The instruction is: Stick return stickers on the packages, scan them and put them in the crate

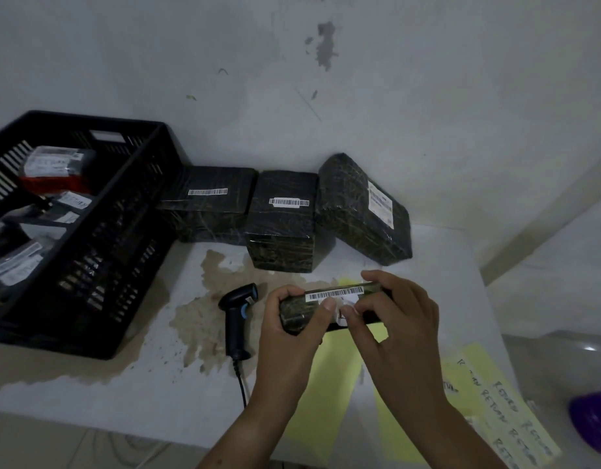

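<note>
**A:** In the head view, where is the package (297, 314)?

**B:** Lifted above the desk (157, 384), near the centre, between both hands. The left hand (292, 333) clasps its left end, thumb on the near face. The right hand (397, 319) wraps the right end, fingers over the top. Its thumb presses a white sticker (344, 302) onto the near face, just below the barcode (336, 294).

**A:** How will it handle?

**B:** Light, I judge: a small flat block that two hands carry easily by its ends. It looks stiff under the dark shiny wrap. That wrap may be slippery, so take it by the short ends or edges rather than the flat faces. Keep fingers off the barcode, or it may not scan.

**A:** And the sticker?

**B:** Thin paper, likely to crease on the wrinkles in the wrap. Smoothing from the middle outward should seat it.

**A:** What lies around?

**B:** The scanner (238, 319) lies on the desk just left of the left hand, its cord trailing toward the near edge. The crate (123, 238) stands at the far left with several packages inside. Three boxes (282, 225) wait by the far wall, the right one tilted. Yellow sheets (329, 377) lie under the hands. A strip (508, 414) lettered RETURN lies at the near right.
</note>
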Tool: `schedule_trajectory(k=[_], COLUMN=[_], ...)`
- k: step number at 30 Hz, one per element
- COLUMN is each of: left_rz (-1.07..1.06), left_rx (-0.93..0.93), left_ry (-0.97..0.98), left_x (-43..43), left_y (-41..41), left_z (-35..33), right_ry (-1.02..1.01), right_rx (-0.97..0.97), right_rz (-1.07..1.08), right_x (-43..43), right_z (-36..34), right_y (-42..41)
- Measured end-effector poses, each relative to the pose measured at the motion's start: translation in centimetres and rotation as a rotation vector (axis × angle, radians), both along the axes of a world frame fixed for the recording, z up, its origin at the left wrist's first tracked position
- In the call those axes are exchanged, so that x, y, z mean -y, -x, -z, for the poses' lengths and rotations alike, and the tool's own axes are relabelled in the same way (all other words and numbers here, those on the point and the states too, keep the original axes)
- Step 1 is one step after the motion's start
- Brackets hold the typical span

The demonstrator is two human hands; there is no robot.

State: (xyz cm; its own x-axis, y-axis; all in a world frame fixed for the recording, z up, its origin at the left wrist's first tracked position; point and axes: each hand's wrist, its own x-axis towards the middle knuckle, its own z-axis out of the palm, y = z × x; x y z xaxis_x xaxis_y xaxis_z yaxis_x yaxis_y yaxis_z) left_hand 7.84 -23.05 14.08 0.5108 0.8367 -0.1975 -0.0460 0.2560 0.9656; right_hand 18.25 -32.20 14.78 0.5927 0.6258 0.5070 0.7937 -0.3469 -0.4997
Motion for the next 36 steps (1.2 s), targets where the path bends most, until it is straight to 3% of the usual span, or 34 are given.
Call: schedule_trajectory(k=[11, 20, 26, 36], left_rz=[-0.051, 0.054, 0.024, 0.062], left_rx=[-0.051, -0.055, -0.013, -0.01], left_ry=[0.005, -0.017, -0.066, -0.033], left_x=[-0.4, -1.4, -1.3, -1.9], left_y=[-0.2, 0.6, 0.4, 0.8], left_z=[0.7, 0.6, 0.0, 0.1], right_ry=[-0.033, -0.137, -0.165, -0.135], right_rx=[0.0, -0.232, -0.518, -0.464], right_rz=[-0.022, -0.005, -0.019, -0.078], right_x=[-0.3, -0.2, -0.4, -0.4], right_z=[0.1, -0.4, -0.7, -1.4], right_y=[0.0, -0.2, 0.0, -0.5])
